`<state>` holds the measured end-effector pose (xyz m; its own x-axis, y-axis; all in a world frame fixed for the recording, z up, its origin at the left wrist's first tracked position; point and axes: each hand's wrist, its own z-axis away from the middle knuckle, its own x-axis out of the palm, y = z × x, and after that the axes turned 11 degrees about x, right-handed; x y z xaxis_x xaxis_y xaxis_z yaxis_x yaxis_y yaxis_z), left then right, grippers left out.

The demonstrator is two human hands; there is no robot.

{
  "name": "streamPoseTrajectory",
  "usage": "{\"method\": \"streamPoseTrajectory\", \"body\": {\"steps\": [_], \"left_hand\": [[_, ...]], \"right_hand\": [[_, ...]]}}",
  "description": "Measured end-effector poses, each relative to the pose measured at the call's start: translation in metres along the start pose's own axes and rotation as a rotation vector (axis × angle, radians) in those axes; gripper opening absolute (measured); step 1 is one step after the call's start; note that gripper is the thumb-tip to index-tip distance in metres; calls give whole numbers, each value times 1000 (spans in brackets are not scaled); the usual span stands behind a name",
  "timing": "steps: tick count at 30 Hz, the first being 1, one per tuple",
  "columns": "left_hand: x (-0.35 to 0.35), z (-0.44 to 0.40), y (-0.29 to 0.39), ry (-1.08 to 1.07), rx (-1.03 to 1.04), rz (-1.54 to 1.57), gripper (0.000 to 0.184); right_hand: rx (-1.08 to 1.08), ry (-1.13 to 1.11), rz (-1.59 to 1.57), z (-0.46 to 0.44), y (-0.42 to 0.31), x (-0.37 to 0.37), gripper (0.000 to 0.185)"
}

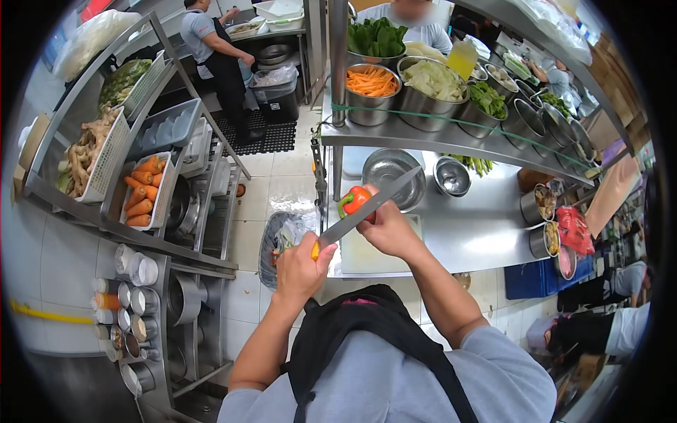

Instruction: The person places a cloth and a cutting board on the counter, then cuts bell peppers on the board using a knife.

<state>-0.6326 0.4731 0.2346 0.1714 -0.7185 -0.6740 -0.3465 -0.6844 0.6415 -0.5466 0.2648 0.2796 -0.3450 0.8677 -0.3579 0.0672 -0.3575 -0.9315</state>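
My left hand (302,268) is wrapped round the yellow handle of a long knife (374,203), whose blade points up and to the right. The blade lies across a red bell pepper (354,202) with a green stem end. My right hand (386,227) holds the pepper from its right side, its fingers partly hidden by the blade. Below the pepper lies a white cutting board (374,255) on the steel table (469,236). Behind the knife tip stands a metal bowl (379,166).
Overhead, a steel shelf (441,144) carries pots of carrot strips (371,83) and greens. A small bowl (452,176) stands on the table. A lined bin (282,243) is left of the board. Racks with carrots (143,190) stand left; a person (215,49) is behind.
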Motion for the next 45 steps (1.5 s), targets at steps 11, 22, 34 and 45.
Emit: {"method": "streamPoseTrajectory", "body": {"steps": [11, 22, 34, 45], "left_hand": [[-11, -8, -6, 64, 122, -49, 49], [-18, -7, -17, 3, 197, -114, 51], [-39, -5, -19, -93, 214, -120, 61], [-44, 2, -22, -86, 263, -121, 54]], "right_hand": [[17, -156, -332, 7, -9, -17, 46], [-7, -269, 40, 2, -9, -20, 28], [68, -379, 47, 6, -28, -26, 25], [163, -686, -125, 10, -43, -54, 28]]}}
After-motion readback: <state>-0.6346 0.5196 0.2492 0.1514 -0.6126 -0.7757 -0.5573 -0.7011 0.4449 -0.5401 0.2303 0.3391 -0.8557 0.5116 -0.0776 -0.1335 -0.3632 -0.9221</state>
